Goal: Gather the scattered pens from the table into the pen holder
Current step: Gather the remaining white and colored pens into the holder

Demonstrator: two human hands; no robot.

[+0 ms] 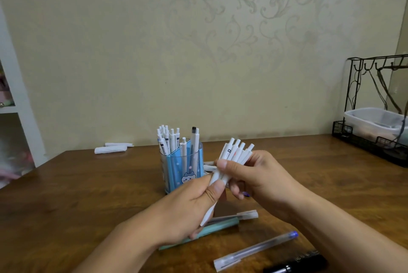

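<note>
A clear and blue pen holder with a cartoon face stands mid-table, with several white pens upright in it. Just right of it, both hands grip a bundle of white pens tilted up to the right. My left hand wraps the bundle's lower end. My right hand clasps its middle. On the table below the hands lie a teal pen, a clear capped pen, a clear pen with a blue tip and a black marker. More white pens lie behind the holder.
Two white rolled wrappers lie at the table's far left edge. A black wire rack holding a clear plastic box stands at the far right. White shelving stands at the left beyond the table. A patterned wall lies behind.
</note>
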